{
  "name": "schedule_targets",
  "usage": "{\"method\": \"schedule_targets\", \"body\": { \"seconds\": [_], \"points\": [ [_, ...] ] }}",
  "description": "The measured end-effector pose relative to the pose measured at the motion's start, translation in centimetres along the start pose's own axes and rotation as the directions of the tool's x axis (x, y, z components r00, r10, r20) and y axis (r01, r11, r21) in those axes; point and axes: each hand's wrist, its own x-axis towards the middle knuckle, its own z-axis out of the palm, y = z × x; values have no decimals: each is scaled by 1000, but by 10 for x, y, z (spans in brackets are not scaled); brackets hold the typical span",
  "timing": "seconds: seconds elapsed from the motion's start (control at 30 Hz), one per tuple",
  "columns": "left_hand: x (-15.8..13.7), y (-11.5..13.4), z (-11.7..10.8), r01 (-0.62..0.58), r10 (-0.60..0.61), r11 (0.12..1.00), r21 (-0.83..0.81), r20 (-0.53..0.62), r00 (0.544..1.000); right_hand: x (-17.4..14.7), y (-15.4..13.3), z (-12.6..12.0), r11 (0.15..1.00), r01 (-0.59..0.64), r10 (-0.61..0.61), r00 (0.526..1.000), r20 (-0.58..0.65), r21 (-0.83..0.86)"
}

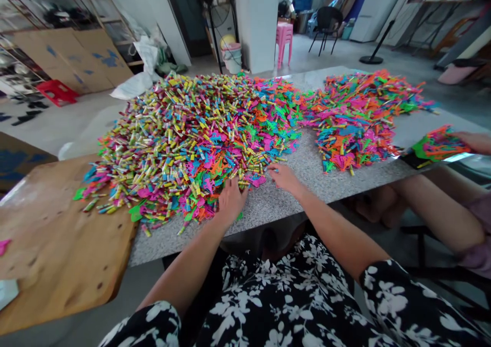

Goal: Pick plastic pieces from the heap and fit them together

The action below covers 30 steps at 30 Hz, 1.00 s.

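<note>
A large heap of small candy-like tubes (172,117), yellow, red and blue with shiny wrapping, lies on the speckled stone table (264,204). Bright pink, green, blue and orange plastic pieces (209,170) are mixed in along its front and right side. At the heap's front edge, my left hand (231,202) rests against the pieces, thumb apart from the fingers; the fingertips are partly hidden among them. My right hand (284,178) is just right of the heap, low over bare stone. Its fingers are curled together near a small bluish bit too small to name.
A second pile of colourful plastic pieces (353,122) lies to the right. Beyond it, another person's hand (477,141) holds a bunch of such pieces (437,145) at the table edge. A wooden board (72,245) adjoins on the left. Pink stools (284,40) stand behind.
</note>
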Motion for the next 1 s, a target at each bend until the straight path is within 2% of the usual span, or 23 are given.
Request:
{"method": "schedule_targets", "body": {
  "seconds": [0.1, 0.2, 0.23, 0.3, 0.4, 0.47, 0.6, 0.73, 0.83, 1.0],
  "points": [
    [1, 10, 9, -2, 4, 993, -115, 16, 1000, -1, -4, 35, 929, 111, -89, 993, 77, -353],
    [2, 14, 15, 29, -18, 978, -205, 56, 998, -2, -6, 52, 863, 124, -64, 989, 136, -491],
    [2, 14, 16, 36, -24, 986, -166, 74, 997, -3, -6, 55, 859, 123, -54, 987, 150, -498],
    [3, 16, 15, 32, -35, 999, 26, 118, 992, -4, -6, 56, 871, 125, -43, 983, 179, -475],
    [7, 18, 10, -38, -24, 947, 318, 187, 982, -3, -5, 52, 898, 119, -20, 973, 231, -423],
    [11, 21, 5, -91, -3, 915, 394, 232, 973, 0, -7, 48, 899, 93, 16, 969, 245, -429],
    [17, 26, -4, -145, 10, 883, 447, 290, 957, 12, -14, 47, 854, 42, 99, 965, 241, -519],
    [13, 23, -11, -147, 55, 892, 427, 220, 974, 21, -22, 53, 810, 27, 142, 960, 241, -585],
    [11, 10, -15, -169, 121, 918, 358, 152, 981, 22, -27, 59, 783, 47, 137, 960, 245, -621],
    [18, -18, -24, -134, 129, 986, 95, 66, 990, 20, -29, 62, 764, 79, 140, 949, 283, -641]
  ]
}}
